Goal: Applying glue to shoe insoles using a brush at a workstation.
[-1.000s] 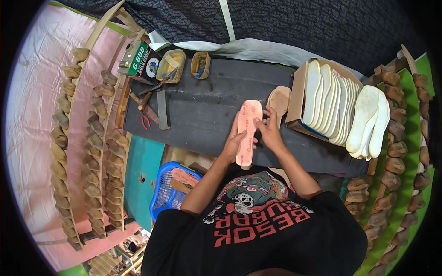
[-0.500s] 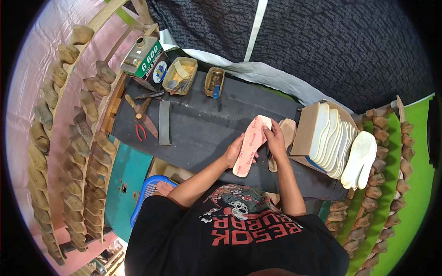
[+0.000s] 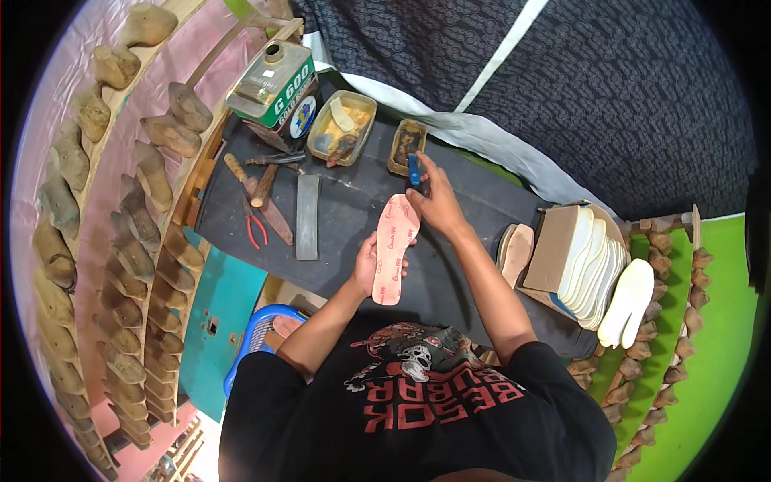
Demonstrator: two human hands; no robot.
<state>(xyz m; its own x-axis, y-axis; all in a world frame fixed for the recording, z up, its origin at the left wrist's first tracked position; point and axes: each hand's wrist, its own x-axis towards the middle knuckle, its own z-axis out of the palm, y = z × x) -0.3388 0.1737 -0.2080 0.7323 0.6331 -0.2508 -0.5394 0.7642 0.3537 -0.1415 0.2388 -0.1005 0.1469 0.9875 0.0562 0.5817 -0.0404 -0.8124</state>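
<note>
My left hand (image 3: 369,263) is closed round the lower part of a pink, sole-shaped insole board (image 3: 395,253) with red print, its fingertips showing at the right edge. My right hand (image 3: 438,202) reaches past the board's far end. Its thumb and forefinger are apart beside the blue handle (image 3: 414,170) of a tool. That handle sticks out over the near rim of a small, dark-stained tub (image 3: 398,151); the tool's other end is hard to make out. Whether the fingertips touch the handle is unclear.
A larger tub (image 3: 353,149) and a glue can (image 3: 273,96) stand at the back left. Hammer (image 3: 263,189), red-handled pliers (image 3: 255,229) and a grey bar (image 3: 307,218) lie nearer. Right is a box (image 3: 554,249) of pale soles. Shoe lasts (image 3: 152,173) line racks on both sides.
My right hand has left the insole board and moved forward to the blue handle. My left hand has brought the board left and turned it more upright. The view has shifted slightly.
</note>
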